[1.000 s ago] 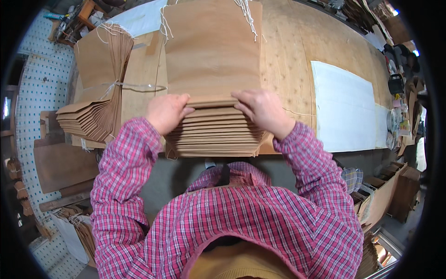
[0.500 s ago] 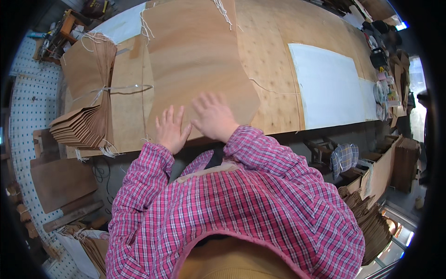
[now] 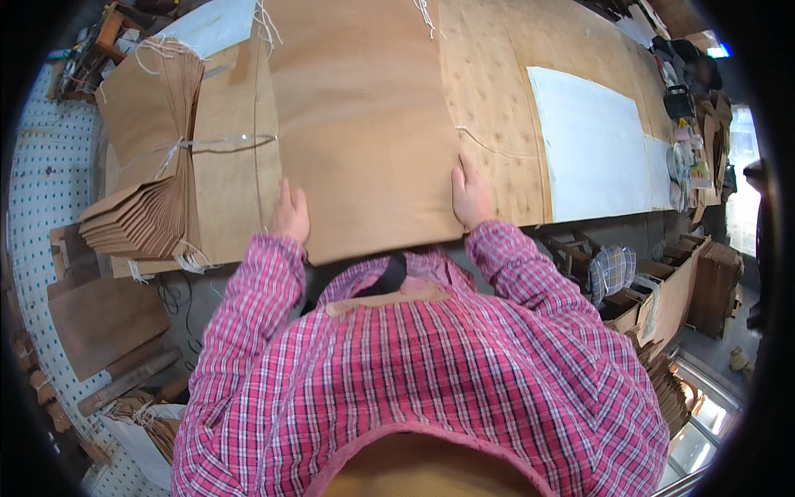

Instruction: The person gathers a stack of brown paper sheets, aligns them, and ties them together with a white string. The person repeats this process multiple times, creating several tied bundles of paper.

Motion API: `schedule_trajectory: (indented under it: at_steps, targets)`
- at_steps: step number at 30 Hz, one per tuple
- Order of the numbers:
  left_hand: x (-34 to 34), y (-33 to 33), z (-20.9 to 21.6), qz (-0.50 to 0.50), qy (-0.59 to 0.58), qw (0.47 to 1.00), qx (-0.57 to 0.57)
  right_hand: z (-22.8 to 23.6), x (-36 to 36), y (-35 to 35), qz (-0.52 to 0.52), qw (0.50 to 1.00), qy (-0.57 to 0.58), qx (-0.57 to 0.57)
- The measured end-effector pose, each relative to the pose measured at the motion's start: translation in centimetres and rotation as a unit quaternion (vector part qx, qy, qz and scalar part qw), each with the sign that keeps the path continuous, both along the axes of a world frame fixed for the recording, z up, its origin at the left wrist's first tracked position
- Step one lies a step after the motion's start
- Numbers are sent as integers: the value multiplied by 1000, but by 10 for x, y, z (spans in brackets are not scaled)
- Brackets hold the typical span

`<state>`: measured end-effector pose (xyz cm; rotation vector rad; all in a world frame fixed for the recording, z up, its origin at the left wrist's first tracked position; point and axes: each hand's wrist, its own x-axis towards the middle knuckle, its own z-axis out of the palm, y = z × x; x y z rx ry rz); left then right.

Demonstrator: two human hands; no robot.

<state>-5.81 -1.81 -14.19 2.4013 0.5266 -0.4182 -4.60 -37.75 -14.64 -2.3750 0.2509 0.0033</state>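
Note:
A large brown paper bag sheet or stack (image 3: 364, 157) lies in front of me, with white string handles at its far end. Its near edge reaches the front of the table. My left hand (image 3: 291, 217) rests along its left side, fingers stretched forward. At the opposite side, my right hand (image 3: 473, 197) lies against the edge with fingers straight and slightly apart. Both thumbs are hard to make out. Whether this is one bag or several laid together I cannot tell.
At the left, a bundle of folded brown paper bags (image 3: 157, 219) is tied round its middle. The wooden table (image 3: 497, 157) carries a white sheet (image 3: 588, 149) at the right. A stool with a checked cushion (image 3: 613, 272) and cardboard boxes (image 3: 675, 286) stand below.
My hands have moved apart, from lying flat on the brown paper's near part to its two sides. The paper's flared near sides now run straighter.

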Motion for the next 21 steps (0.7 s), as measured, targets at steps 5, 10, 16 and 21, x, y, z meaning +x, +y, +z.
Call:
schedule_trajectory:
  at_steps: [5, 10, 16, 21]
  targets:
    - [-25, -6, -35, -22, -171, 984, -44, -20, -13, 3, 5, 999, -45, 17]
    - [-34, -6, -66, -29, -193, 980, -45, -45, -13, 0, 31, 998, -45, 16]
    - [-35, -9, -76, -40, -202, 979, -5, -58, -9, -3, 71, 995, -55, 52]
    - [-33, -6, -52, -38, -161, 986, -22, -36, -9, -7, 73, 994, 30, 76]
